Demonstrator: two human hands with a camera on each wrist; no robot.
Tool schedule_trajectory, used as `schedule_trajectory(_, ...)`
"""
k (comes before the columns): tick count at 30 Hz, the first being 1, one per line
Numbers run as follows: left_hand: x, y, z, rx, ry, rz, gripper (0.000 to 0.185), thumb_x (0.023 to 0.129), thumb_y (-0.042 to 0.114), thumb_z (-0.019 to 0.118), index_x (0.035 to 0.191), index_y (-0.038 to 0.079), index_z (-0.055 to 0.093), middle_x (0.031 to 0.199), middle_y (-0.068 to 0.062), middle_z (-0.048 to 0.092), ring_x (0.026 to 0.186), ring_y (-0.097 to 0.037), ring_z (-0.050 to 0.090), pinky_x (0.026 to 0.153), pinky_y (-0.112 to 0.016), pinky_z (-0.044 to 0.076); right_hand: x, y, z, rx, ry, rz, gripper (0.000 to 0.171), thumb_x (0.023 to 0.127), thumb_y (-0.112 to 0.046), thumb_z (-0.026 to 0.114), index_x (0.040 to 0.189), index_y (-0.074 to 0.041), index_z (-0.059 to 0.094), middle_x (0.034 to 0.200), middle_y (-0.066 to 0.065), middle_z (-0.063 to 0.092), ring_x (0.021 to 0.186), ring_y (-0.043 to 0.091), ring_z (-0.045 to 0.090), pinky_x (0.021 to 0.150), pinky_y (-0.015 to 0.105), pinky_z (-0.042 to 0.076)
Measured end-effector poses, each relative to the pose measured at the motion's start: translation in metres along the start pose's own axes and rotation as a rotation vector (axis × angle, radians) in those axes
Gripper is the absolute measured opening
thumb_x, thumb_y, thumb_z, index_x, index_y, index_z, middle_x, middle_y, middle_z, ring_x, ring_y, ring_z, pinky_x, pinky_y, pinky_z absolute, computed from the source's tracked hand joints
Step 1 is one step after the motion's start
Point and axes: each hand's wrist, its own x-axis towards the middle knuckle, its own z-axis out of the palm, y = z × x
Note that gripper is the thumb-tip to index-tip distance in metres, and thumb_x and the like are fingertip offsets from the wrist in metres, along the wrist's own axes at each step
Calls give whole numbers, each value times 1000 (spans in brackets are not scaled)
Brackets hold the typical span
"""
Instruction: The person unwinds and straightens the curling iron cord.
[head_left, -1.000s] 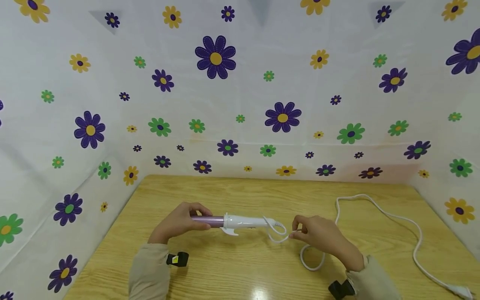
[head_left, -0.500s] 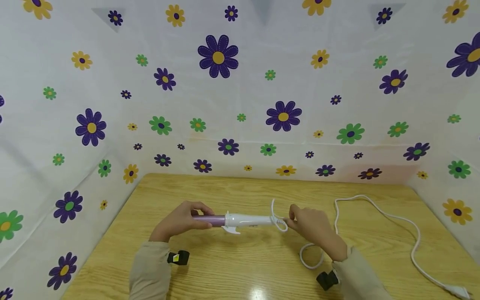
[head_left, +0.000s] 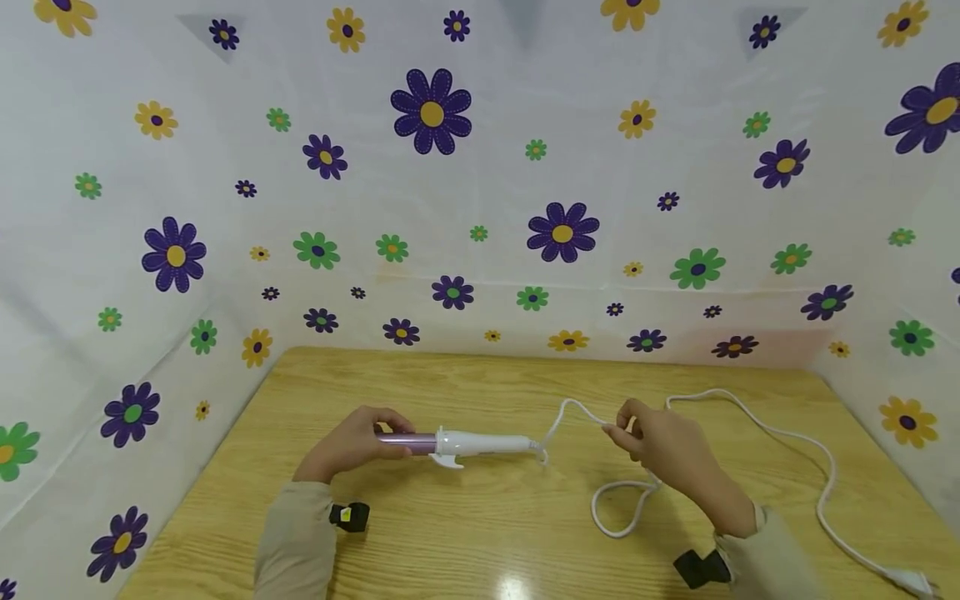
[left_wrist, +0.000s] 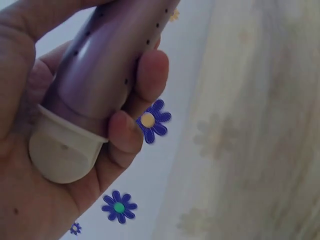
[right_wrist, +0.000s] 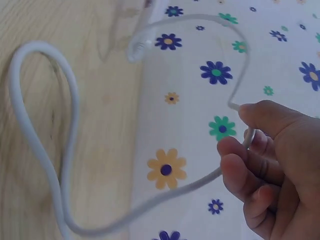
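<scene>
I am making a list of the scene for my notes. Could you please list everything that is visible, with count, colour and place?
curling iron: 1, purple barrel with white handle, held level above the table's middle
power cord: 1, white, runs from the iron's handle through the right hand, loops on the table and trails to the right
plug: 1, white, near right corner of the table
table: 1, light wood, below the hands
backdrop cloth: 1, white with purple, green and yellow flowers, behind and on both sides
wrist cameras: 2, black, on the wrists
sleeves: 2, beige, bottom edge
left hand: 1, grips the barrel's tip
right hand: 1, pinches the cord
</scene>
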Motion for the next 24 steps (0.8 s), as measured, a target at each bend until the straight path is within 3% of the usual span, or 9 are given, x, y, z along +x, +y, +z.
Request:
schedule_trajectory(5, 0, -11, -4, -27, 13, -50, 36, 76, 28, 81, 104, 8, 71, 104, -9, 64, 86, -21, 55, 75, -33, 47, -10, 18, -19, 54, -65, 60, 19, 92, -29, 65, 83, -16, 55, 51, -11, 54, 43, 1, 45, 41, 22, 28)
schedule_trajectory(12, 0, -23, -6, -23, 29, -97, 37, 76, 30, 82, 105, 10, 71, 107, -8, 65, 88, -21, 55, 75, -31, 46, -26, 41, -33, 160, -133, 109, 21, 93, -30, 64, 84, -13, 54, 55, -10, 54, 48, 2, 48, 46, 23, 36)
schedule_trajectory(16, -1, -27, -6, 0, 32, -120, 36, 75, 30, 82, 104, 11, 71, 106, -7, 65, 88, -20, 55, 76, -31, 45, -36, 50, -31, 180, -137, 128, 21, 92, -30, 65, 85, -14, 55, 56, -8, 54, 49, 1, 47, 47, 23, 36)
schedule_trajectory(24, -2, -34, -6, 1, 19, -94, 36, 77, 28, 81, 105, 10, 70, 106, -9, 66, 86, -19, 56, 76, -32, 46, -51, 68, -14, 135, -145, 149, 21, 90, -34, 67, 86, -17, 56, 56, -10, 47, 46, 1, 37, 45, 21, 29)
